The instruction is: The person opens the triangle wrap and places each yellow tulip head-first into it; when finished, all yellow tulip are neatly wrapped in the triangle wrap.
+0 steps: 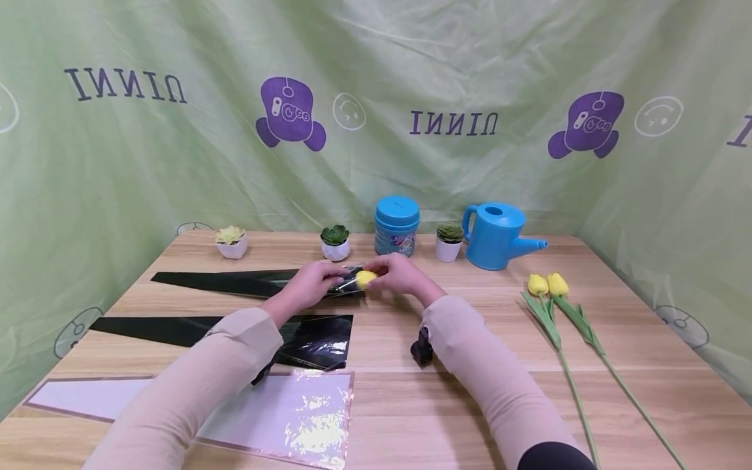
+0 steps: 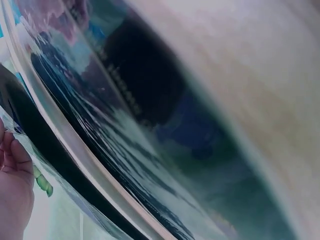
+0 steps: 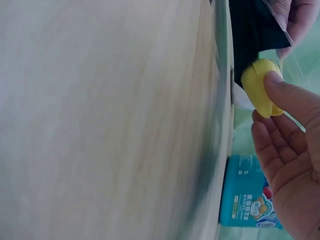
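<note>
My right hand (image 1: 401,274) pinches the yellow head of a tulip (image 3: 260,89) between thumb and fingers. The head sits at the wide mouth of a long, tapering black flower sleeve (image 1: 217,282). My left hand (image 1: 314,285) grips the upper edge of that sleeve near its mouth, and its fingertips (image 3: 285,12) hold the film in the right wrist view. Any stem lies inside the sleeve, mostly hidden. Nearer to me, a second black flower sleeve (image 1: 320,339) lies flat, then a white one (image 1: 270,418) partly under my left forearm.
Two yellow tulips (image 1: 548,285) lie at the right. Along the back stand a pale succulent (image 1: 232,243), two green succulents in white pots (image 1: 335,244), a blue lidded jar (image 1: 397,225) and a blue watering can (image 1: 496,236). A green printed curtain (image 1: 376,163) hangs behind.
</note>
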